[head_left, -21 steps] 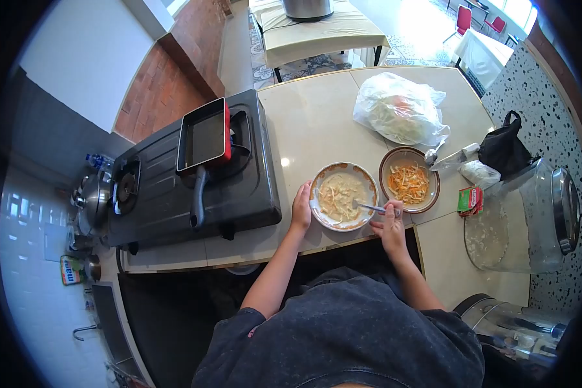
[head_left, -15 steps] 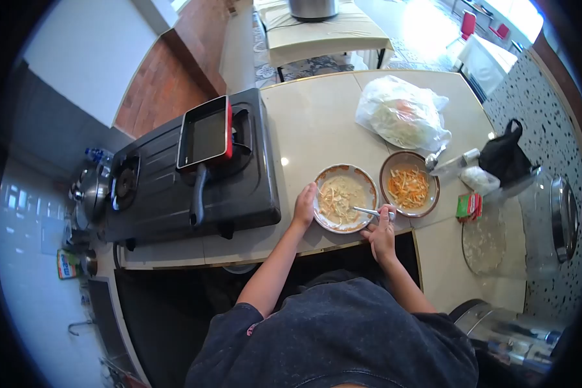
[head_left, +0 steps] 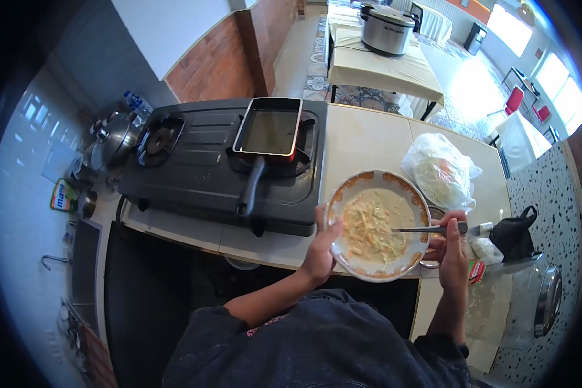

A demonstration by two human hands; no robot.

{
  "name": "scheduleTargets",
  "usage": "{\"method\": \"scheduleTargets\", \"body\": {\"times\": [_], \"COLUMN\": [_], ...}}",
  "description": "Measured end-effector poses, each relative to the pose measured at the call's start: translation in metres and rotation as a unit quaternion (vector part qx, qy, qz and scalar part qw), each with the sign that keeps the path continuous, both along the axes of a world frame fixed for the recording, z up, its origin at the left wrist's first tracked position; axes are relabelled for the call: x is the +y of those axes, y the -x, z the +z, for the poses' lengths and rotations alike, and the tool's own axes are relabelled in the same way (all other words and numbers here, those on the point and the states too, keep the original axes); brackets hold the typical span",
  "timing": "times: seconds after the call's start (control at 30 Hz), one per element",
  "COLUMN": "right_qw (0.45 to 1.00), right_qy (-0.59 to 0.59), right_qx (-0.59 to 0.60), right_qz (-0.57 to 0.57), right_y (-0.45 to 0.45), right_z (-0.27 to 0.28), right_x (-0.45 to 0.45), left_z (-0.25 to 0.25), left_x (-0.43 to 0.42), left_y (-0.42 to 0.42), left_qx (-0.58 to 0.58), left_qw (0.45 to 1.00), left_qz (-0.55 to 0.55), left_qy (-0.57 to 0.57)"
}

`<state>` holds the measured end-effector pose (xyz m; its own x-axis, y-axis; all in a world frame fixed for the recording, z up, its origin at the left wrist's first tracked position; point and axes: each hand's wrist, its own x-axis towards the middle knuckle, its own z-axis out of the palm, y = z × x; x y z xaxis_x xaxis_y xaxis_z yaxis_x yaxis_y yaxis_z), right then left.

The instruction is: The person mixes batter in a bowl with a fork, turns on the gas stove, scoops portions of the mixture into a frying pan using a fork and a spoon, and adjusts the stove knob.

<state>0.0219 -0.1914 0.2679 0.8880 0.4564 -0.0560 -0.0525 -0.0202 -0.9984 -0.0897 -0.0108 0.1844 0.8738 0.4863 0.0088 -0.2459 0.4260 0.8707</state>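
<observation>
A white bowl with an orange patterned rim (head_left: 417,257) is raised above the counter edge, with shredded vegetables in pale batter (head_left: 375,229) inside. My left hand (head_left: 322,249) grips its left rim, thumb on top. At the right rim, my right hand (head_left: 454,249) holds the handle of a metal utensil (head_left: 427,229) whose tip is in the batter; some of its fingers are under or beside the rim. The raised bowl mostly hides the brown-rimmed bowl behind it. A rectangular red pan (head_left: 269,131) sits on the right burner of the black stove (head_left: 204,139).
Behind the bowl lies a plastic bag of vegetables (head_left: 441,169). To the right are a black bag (head_left: 514,236), a red and green packet (head_left: 476,271) and a large clear container (head_left: 520,297). Pots (head_left: 115,139) stand left of the stove.
Both hands have lifted the patterned bowl off the counter, closer to the camera. The view has turned left, so the stove and pan now appear further right.
</observation>
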Motion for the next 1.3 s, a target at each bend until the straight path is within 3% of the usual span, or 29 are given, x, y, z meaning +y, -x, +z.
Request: {"method": "scheduleTargets", "body": {"times": [0.13,0.23,0.33,0.4,0.57,0.67,0.8,0.97,1.3], "right_qw": [0.969,0.948,0.922,0.874,0.814,0.868,0.953,0.973,0.971], "right_qy": [0.061,0.032,-0.013,-0.031,-0.063,-0.111,-0.167,-0.175,-0.154], "right_qx": [-0.225,-0.284,-0.332,-0.404,-0.503,-0.420,-0.186,0.015,0.077], "right_qz": [0.076,0.139,0.200,0.268,0.283,0.241,0.172,0.147,0.164], "right_y": [-0.003,-0.001,0.017,0.013,0.017,0.019,0.001,-0.023,-0.029], "right_z": [0.041,0.070,0.092,0.102,0.117,0.105,0.075,0.043,0.038], "right_x": [0.046,0.087,0.137,0.168,0.229,0.252,0.279,0.295,0.304], "left_z": [0.055,0.067,0.075,0.084,0.074,0.064,0.052,0.047,0.045], "left_x": [0.031,0.070,0.110,0.136,0.192,0.213,0.234,0.253,0.268], "left_y": [0.026,0.050,0.069,0.078,0.086,0.092,0.095,0.090,0.073], "left_qx": [-0.081,-0.070,-0.093,-0.117,-0.125,-0.122,-0.121,-0.142,-0.158], "left_qw": [0.979,0.974,0.977,0.975,0.969,0.963,0.959,0.960,0.958], "left_qz": [0.039,0.069,0.113,0.124,0.190,0.219,0.243,0.228,0.219], "left_qy": [0.181,0.204,0.152,0.142,0.097,0.099,0.085,0.085,0.095]}}
